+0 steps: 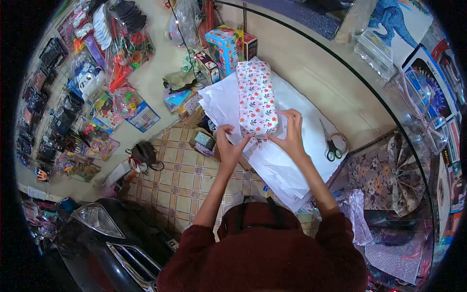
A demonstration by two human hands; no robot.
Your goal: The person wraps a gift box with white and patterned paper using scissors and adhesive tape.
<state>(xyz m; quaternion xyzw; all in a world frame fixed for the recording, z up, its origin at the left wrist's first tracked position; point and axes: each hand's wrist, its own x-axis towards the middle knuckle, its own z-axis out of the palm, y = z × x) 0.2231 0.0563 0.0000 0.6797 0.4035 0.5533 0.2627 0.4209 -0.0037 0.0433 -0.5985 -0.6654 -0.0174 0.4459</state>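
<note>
A long box wrapped in white floral gift paper point(257, 95) lies lengthwise before me on white paper sheets point(287, 170). Both hands are at its near end, where a flap of patterned paper sticks out. The thumb of my left hand point(228, 146) touches the flap from the left, its other fingers bent and apart from the thumb. From the right, my right hand point(292, 136) has its thumb at the same flap and its index finger by the box's side. What lies under the thumbs is partly hidden. Black-handled scissors point(333, 152) and a roll of tape point(339, 142) lie right of my right hand.
Toy boxes point(224, 48) stand beyond the sheets. An open carton point(203, 141) with small items sits at left. A black scooter point(97, 243) is at lower left on the tiled floor point(170, 175). Packaged goods point(82, 97) hang along the left. A glass edge point(369, 78) curves along the right.
</note>
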